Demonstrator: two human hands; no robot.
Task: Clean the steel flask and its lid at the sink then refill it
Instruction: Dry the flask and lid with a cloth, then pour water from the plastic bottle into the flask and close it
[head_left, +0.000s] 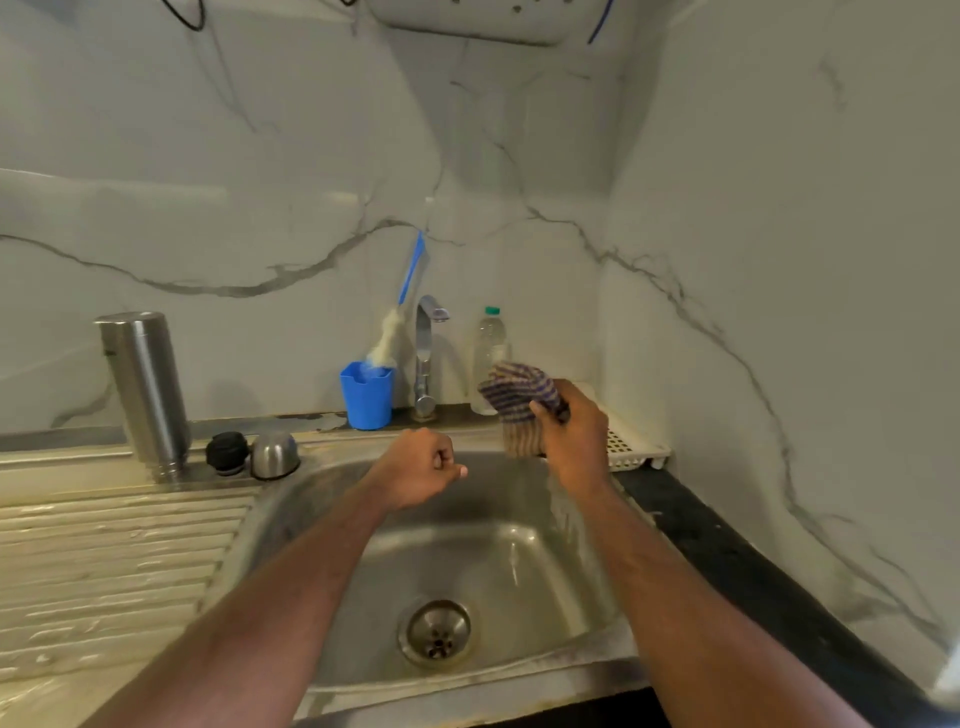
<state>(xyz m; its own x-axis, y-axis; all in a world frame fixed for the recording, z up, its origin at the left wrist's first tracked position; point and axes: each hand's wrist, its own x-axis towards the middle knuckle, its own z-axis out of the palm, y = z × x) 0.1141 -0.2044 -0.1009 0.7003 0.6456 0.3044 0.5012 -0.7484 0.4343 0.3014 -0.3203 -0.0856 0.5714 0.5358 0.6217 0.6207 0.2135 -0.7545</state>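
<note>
The steel flask stands upside down on the sink's left ledge. Beside it lie a black stopper and a steel cup lid. My right hand grips a striped purple-and-tan cloth above the sink's back right corner. My left hand hovers over the sink basin with its fingers curled and nothing in it. The tap rises behind the basin; no water runs from it.
A blue cup holding a bottle brush stands left of the tap. A clear plastic bottle stands right of it. A white rack sits on the dark counter at the right. Ribbed drainboard lies left.
</note>
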